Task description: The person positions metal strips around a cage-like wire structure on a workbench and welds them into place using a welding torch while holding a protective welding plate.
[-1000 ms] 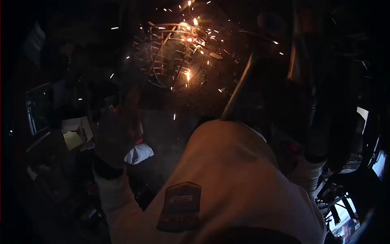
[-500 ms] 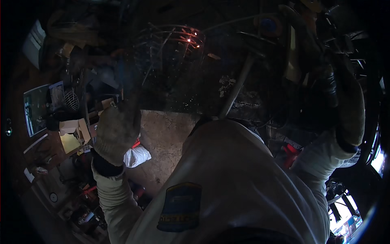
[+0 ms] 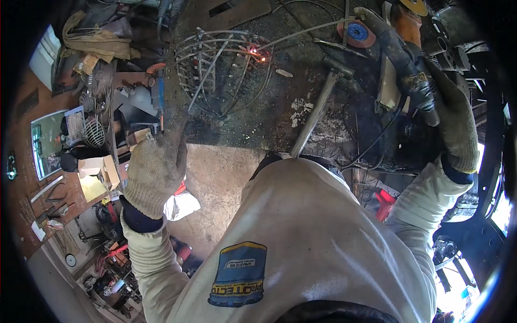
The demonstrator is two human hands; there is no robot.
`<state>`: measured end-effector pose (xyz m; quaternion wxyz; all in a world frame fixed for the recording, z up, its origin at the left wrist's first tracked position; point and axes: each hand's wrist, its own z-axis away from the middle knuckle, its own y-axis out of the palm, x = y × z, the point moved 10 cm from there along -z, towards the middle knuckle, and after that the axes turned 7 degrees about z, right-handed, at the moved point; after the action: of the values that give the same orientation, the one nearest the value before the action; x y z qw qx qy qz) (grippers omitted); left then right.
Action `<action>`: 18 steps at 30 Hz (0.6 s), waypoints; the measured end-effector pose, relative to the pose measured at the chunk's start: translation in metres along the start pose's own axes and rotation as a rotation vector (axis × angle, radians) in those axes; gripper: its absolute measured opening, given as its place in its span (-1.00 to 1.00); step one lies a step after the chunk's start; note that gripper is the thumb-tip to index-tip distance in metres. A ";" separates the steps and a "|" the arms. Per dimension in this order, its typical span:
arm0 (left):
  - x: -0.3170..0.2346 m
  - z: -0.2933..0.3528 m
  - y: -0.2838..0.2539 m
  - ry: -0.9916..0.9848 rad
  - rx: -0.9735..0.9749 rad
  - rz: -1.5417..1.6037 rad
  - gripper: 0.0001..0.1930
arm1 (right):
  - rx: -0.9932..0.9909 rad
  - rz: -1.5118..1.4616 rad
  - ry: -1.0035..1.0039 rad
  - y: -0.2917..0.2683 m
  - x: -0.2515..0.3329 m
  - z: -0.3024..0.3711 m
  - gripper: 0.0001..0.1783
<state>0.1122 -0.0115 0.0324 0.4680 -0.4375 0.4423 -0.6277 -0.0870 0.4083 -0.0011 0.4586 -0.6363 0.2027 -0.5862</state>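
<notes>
My gloved left hand (image 3: 155, 169) is at the left edge of the dark workbench (image 3: 258, 126). Its darkened fingers, hard to make out, appear closed at the lower end of a thin metal rod (image 3: 211, 72). The rod slants across a round wire cage (image 3: 186, 75) of bent bars. On the right, my gloved right hand (image 3: 458, 124) wraps the dark handle of a welding electrode holder (image 3: 417, 86), its fingertips partly hidden. A long electrode (image 3: 307, 33) reaches left from the holder to the cage, where a joint (image 3: 261, 55) glows orange-red.
A hammer (image 3: 318, 110) lies with its handle toward my apron (image 3: 307, 231). Beyond it are a grinding disc (image 3: 357, 32) and an orange tool body (image 3: 410, 27). A black cable (image 3: 377, 142) hangs at the bench's near edge. An open cardboard box (image 3: 99, 169) stands on the left table.
The view has turned from very dark to bright. The glow at the cage has shifted slightly. Both hands have stayed nearly in place.
</notes>
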 end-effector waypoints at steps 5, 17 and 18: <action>0.009 0.000 0.008 -0.100 0.076 0.160 -0.41 | 0.017 -0.294 0.072 0.009 -0.017 0.000 -0.48; 0.005 0.003 0.000 -0.018 -0.093 0.035 -0.65 | 0.042 -0.110 0.007 0.007 0.009 -0.003 -0.43; 0.005 0.002 0.000 -0.015 -0.094 0.035 -0.65 | 0.042 -0.142 0.029 0.008 0.007 -0.003 -0.43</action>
<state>0.1127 -0.0162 0.0338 0.4611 -0.4560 0.4755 -0.5945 -0.0857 0.3981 -0.0037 0.4261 -0.6307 0.1513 -0.6306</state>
